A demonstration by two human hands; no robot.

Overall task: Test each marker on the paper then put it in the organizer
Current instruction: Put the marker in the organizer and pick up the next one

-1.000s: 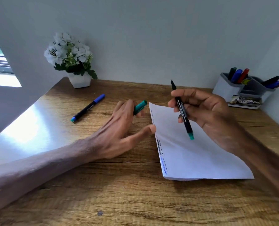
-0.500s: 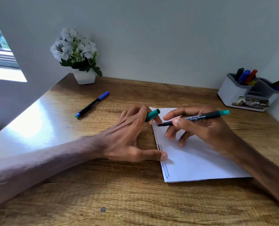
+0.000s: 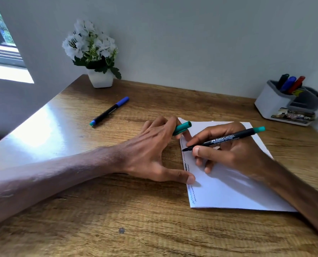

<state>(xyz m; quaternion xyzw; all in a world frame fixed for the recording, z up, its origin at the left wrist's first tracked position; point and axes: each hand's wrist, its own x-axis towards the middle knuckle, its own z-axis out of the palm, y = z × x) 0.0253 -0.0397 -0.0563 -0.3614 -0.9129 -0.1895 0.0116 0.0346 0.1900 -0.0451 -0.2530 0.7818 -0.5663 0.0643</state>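
Observation:
A white paper (image 3: 228,190) lies on the wooden desk with wavy ink lines along its left edge. My right hand (image 3: 227,153) grips a black marker with a green end (image 3: 228,139); its tip touches the paper near the left edge. My left hand (image 3: 154,153) holds the green cap (image 3: 182,127) between its fingers while its thumb presses on the paper's left edge. A blue-capped marker (image 3: 109,111) lies loose on the desk to the left. The grey-and-white organizer (image 3: 277,104) stands at the far right with several markers in it.
A white pot of white flowers (image 3: 97,56) stands at the desk's back left against the wall. A window is at the far left. The wall runs close behind the desk (image 3: 117,210), and bright glare lies on its left part.
My right hand turned the marker from tip-up to tip-down and brought it onto the paper's left edge. My left hand moved onto the paper's edge, thumb pressing, still holding the cap.

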